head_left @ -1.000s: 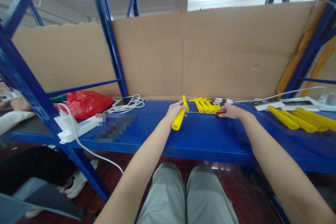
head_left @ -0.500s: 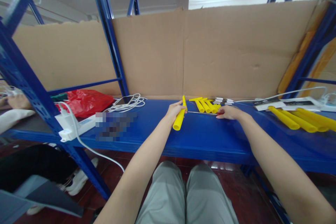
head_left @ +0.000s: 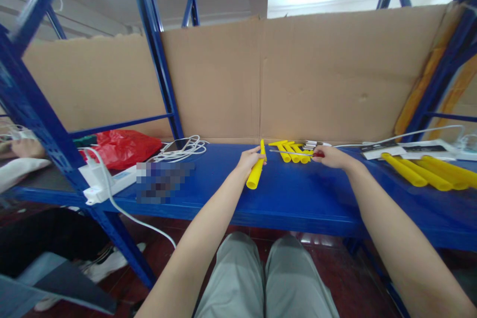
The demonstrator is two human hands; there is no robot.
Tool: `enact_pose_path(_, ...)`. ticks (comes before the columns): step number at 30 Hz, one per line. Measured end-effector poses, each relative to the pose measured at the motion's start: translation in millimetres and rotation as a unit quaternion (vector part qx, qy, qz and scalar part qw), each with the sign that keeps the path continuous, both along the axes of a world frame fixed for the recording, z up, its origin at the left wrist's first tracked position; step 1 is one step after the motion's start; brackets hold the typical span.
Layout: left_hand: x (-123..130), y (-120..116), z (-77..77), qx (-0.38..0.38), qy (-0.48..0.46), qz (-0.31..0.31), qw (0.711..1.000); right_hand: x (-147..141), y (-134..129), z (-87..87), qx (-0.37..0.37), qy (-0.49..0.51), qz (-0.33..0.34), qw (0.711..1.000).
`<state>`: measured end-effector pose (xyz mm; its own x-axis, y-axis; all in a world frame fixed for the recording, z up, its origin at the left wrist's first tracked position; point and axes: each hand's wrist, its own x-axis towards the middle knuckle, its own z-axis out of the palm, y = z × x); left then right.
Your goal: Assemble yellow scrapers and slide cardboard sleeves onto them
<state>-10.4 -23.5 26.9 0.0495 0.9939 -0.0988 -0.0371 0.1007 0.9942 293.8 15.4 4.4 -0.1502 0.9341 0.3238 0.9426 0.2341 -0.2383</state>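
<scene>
My left hand (head_left: 250, 160) is closed around a yellow tube (head_left: 255, 177), whose wide open end faces me and whose far end narrows toward the cardboard. In my right hand (head_left: 329, 156) is a screwdriver (head_left: 298, 152) with a dark red handle, its thin metal shaft pointing left toward the tube. A small gap shows between the shaft's tip and my left hand. Behind the shaft lie several yellow T-shaped pieces (head_left: 295, 158) side by side on the blue shelf (head_left: 219, 179). My fingers hide part of the tube and of the handle.
Several yellow tubes (head_left: 432, 177) lie at the right beside white-and-black packs (head_left: 383, 150). Small white items (head_left: 313, 144) sit near the cardboard wall (head_left: 316, 74). To the left are a white power strip (head_left: 112, 184), coiled cable (head_left: 188, 148), a red bag (head_left: 128, 149) and another person's hand (head_left: 28, 146).
My right hand has shifted slightly right and up with the screwdriver, so its tip has drawn away from the tube. My left hand still holds the tube in nearly the same place.
</scene>
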Motion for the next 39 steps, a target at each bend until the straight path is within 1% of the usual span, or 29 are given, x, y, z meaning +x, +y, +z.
enact_pose_path(5, -1, 1, -1.5, -0.001, 0.006, -0.025, 1.0, 4, 0, 1.4, 0.028, 0.02, 0.003, 0.999)
enact_pose_path(9, -1, 3, -4.2, 0.0, -0.002, -0.051, 0.999, 2, -1, 1.6, 0.025, 0.022, 0.011, 0.999)
enact_pose_path(14, -1, 5, -5.5, -0.003, -0.001, -0.064, 0.998, 2, 1, 1.3, 0.026, 0.008, 0.013, 1.0)
enact_pose_path(20, 0, 5, -6.0, 0.0, -0.003, -0.072, 0.997, 2, 1, 0.0, 0.031, 0.006, 0.012, 0.999)
enact_pose_path(31, -2, 10, -8.2, -0.001, -0.008, -0.084, 0.996, 0, 0, 0.9, 0.017, 0.01, -0.003, 1.0)
enact_pose_path(35, -2, 8, -6.6, -0.004, -0.016, -0.083, 0.996, 2, 1, 0.6, 0.025, 0.007, 0.004, 1.0)
enact_pose_path(39, -1, 3, -3.3, -0.009, -0.015, -0.072, 0.997, -1, -2, 2.8, 0.022, 0.002, -0.006, 1.0)
